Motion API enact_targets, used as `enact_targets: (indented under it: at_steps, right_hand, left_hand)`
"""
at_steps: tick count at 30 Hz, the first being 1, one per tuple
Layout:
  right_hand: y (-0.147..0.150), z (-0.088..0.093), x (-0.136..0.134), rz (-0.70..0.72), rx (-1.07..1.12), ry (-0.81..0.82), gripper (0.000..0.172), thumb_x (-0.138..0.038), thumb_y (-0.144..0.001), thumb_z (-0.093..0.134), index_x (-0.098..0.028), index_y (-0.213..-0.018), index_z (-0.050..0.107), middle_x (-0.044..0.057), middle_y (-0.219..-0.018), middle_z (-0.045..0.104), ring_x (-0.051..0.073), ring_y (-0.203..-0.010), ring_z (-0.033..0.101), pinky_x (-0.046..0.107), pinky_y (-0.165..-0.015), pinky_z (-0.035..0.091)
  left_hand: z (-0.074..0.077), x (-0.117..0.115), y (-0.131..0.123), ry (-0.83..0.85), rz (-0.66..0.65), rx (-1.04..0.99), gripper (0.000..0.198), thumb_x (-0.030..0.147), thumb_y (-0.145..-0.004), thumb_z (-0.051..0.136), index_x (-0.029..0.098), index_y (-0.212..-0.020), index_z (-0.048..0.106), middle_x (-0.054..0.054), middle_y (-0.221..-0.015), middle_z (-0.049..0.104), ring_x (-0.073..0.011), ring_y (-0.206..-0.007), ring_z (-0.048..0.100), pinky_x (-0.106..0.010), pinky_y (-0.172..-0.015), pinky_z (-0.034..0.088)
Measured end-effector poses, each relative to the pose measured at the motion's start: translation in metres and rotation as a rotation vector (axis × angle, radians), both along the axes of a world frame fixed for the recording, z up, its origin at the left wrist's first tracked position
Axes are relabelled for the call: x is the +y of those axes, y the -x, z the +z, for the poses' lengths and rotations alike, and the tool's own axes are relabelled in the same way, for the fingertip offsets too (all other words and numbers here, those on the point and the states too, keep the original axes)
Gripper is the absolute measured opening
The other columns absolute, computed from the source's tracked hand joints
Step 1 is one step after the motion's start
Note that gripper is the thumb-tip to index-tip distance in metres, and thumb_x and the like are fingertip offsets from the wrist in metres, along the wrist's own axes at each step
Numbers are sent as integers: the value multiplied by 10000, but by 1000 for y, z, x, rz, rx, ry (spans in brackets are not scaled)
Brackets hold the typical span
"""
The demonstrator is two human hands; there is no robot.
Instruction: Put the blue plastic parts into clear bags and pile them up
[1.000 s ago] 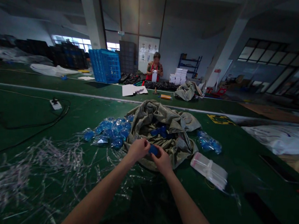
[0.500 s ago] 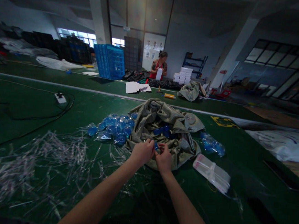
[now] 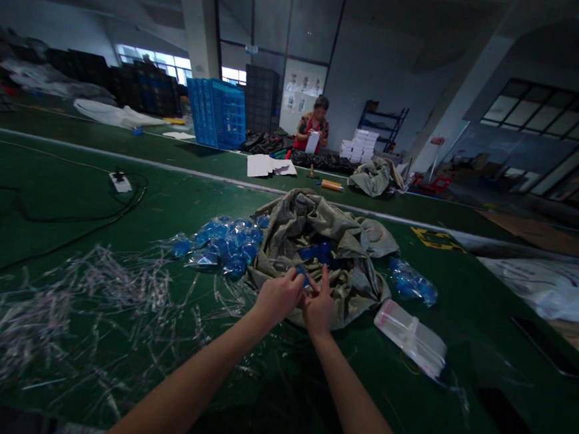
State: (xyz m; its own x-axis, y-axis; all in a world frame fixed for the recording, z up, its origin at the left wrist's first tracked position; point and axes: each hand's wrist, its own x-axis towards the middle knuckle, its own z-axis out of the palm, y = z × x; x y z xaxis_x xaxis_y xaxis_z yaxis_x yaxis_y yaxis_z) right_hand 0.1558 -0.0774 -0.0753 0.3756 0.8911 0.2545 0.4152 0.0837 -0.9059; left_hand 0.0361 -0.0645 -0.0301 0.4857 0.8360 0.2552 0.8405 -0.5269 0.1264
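Over the near edge of a grey-green cloth sack (image 3: 300, 208), my left hand (image 3: 279, 296) pinches a small round blue piece (image 3: 301, 275), which seems to be in clear film. Close beside it is my right hand (image 3: 318, 307), its index finger raised and apart from the thumb, which reaches toward the piece. Whether the thumb touches it is unclear. More blue pieces (image 3: 319, 251) lie inside the open sack. Left of the sack is a pile of blue pieces in clear bags (image 3: 230, 242), and more bagged blue pieces (image 3: 412, 282) rest at its right.
A stack of clear plastic bags (image 3: 411, 338) lies to the right. Clear strips (image 3: 114, 283) are strewn at left, near a power strip (image 3: 120, 181) with cables. A phone-like dark slab (image 3: 547, 346) lies far right. Across the table, a person (image 3: 312, 126) holds a white box.
My right index finger has lifted away from the blue piece and now points up. The left hand keeps its pinch. The view has shifted slightly.
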Motion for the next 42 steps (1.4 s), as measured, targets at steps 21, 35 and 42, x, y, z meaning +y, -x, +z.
enact_targets:
  at_steps: [21, 35, 42]
  right_hand:
    - [-4, -10, 18, 38, 661, 3, 1075, -300, -564, 782, -158, -1480, 236, 129, -962, 741, 259, -697, 716, 311, -520, 562]
    - [-31, 40, 2, 347, 347, 118, 1131, -304, -541, 852, -198, -1489, 244, 94, -979, 742, 257, -807, 715, 356, -696, 596]
    - [-41, 67, 10, 488, 84, 187, 1050, -268, -556, 841, -205, -1463, 314, 48, -831, 744, 237, -792, 708, 330, -667, 567]
  left_hand:
    - [-17, -2, 3, -100, -234, -176, 188, 256, -926, 420, 205, -990, 590, -64, -1026, 625, -156, -720, 625, -246, -551, 398]
    - [-17, 57, 60, 864, -277, -1202, 447, 417, -700, 734, 162, -1060, 667, -91, -1051, 692, -225, -958, 631, -336, -855, 456]
    - [-32, 40, 36, 987, -283, -1317, 486, 288, -571, 844, 143, -1012, 699, -83, -963, 721, -198, -828, 660, -309, -793, 475]
